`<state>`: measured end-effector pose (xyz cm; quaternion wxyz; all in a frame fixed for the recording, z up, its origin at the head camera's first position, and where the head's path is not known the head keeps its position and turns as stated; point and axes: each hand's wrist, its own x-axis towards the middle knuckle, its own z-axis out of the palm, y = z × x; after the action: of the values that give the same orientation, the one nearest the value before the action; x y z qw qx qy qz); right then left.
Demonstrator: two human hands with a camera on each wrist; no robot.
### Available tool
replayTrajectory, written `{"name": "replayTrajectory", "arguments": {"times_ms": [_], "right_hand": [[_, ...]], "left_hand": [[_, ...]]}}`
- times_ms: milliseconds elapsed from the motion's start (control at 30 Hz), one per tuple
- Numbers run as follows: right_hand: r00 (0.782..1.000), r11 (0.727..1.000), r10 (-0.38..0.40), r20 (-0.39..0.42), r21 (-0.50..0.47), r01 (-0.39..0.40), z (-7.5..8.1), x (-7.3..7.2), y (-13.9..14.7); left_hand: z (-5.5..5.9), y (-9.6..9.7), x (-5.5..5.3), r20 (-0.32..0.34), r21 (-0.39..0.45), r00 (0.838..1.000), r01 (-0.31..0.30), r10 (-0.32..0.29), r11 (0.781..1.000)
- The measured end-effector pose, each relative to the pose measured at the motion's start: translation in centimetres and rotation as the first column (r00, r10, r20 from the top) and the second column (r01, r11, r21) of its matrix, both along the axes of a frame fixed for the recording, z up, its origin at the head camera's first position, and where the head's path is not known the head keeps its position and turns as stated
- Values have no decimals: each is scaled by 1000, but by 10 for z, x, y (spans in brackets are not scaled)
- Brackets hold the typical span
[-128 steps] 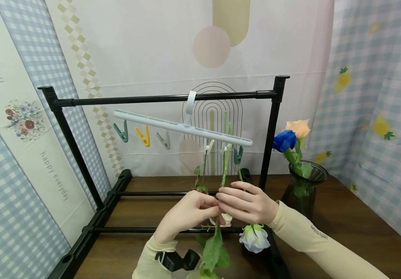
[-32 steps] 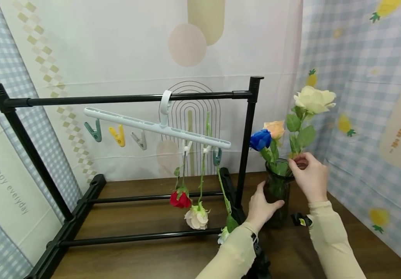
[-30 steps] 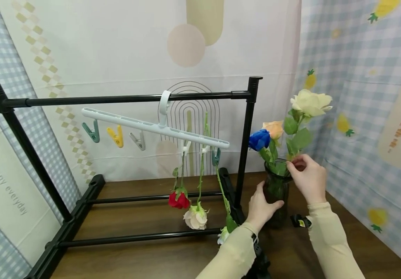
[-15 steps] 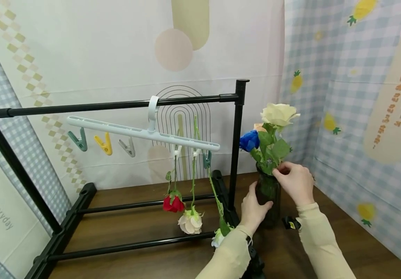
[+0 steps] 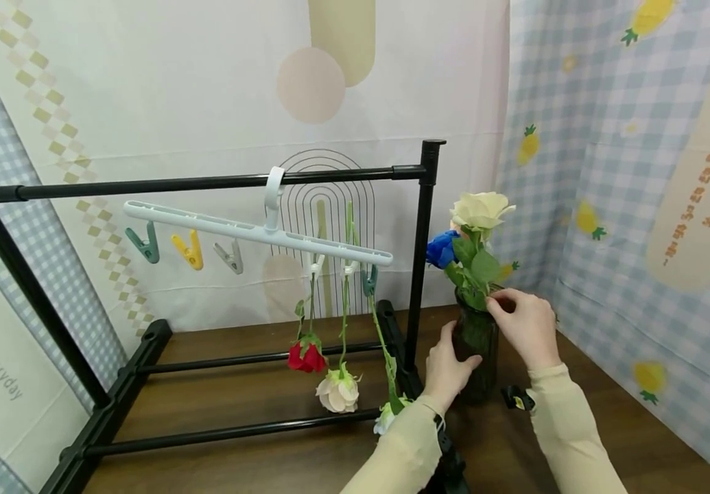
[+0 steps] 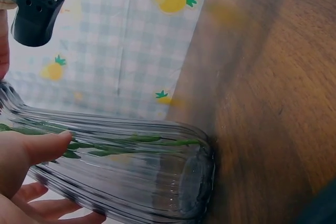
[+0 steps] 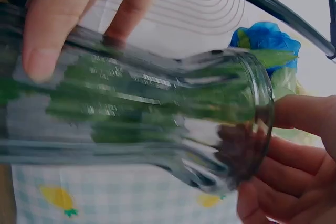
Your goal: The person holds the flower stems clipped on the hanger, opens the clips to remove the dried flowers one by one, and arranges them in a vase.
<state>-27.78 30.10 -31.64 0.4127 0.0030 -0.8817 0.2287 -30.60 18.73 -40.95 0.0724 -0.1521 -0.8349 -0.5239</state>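
Observation:
My left hand (image 5: 447, 367) grips the ribbed glass vase (image 5: 478, 343) round its body; the thumb lies along one side in the left wrist view. At the vase's mouth my right hand (image 5: 526, 322) has its thumb and fingers curled together on the lower stem of a cream-white rose (image 5: 481, 209), though the fingers cover the exact hold. That rose stands in the vase with its leaves above the rim. A blue rose (image 5: 442, 248) leans out at left, and a peach rose is mostly hidden behind. Green stems (image 6: 131, 142) show through the glass.
Left of the vase stands a black rack (image 5: 206, 184). From it hangs a tilted pale blue hanger (image 5: 256, 232) with clips. A red rose (image 5: 306, 357), a pale pink rose (image 5: 337, 390) and a white rose (image 5: 387, 417) hang head-down from it. Patterned cloth encloses the wooden table (image 5: 231, 391).
My hands have gone from a stem under the hanger to the vase. The cream-white rose has sunk into the vase and swung left over the peach rose. The view has turned right.

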Motion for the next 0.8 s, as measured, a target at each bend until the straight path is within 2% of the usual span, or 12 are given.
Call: {"name": "replayTrajectory", "arguments": {"times_ms": [67, 133, 233, 333, 500, 600, 667, 733, 800], "right_hand": [[996, 999, -28, -80, -43, 25, 0, 3, 0], [981, 996, -46, -191, -89, 29, 3, 8, 0], [933, 992, -42, -358, -124, -3, 14, 14, 0], [886, 991, -5, -464, -120, -57, 26, 22, -5], [836, 987, 26, -549, -117, -107, 38, 32, -17], [813, 988, 16, -582, -117, -103, 41, 36, -21], [804, 986, 2, -595, -134, -102, 44, 38, -22], [797, 984, -16, -604, -151, -94, 46, 39, -21], [799, 982, -29, -601, -165, -88, 48, 41, -20]], "left_hand": [[-1, -1, 2, 18, -4, 1000, -1, 1, 1000], [-3, -2, 3, 36, -6, 999, -1, 1, 1000], [-3, -4, 3, 41, -2, 999, -4, 5, 1000], [-1, -4, 1, 34, -2, 999, -13, 13, 1000], [4, -2, 2, 36, -9, 999, -19, 19, 1000], [11, -3, 7, 39, -41, 999, -5, 6, 999], [19, -5, 12, 50, -96, 999, 17, -12, 995], [29, -8, 18, 69, -185, 997, 49, -37, 982], [41, -11, 26, 99, -305, 993, 92, -65, 948]]}}
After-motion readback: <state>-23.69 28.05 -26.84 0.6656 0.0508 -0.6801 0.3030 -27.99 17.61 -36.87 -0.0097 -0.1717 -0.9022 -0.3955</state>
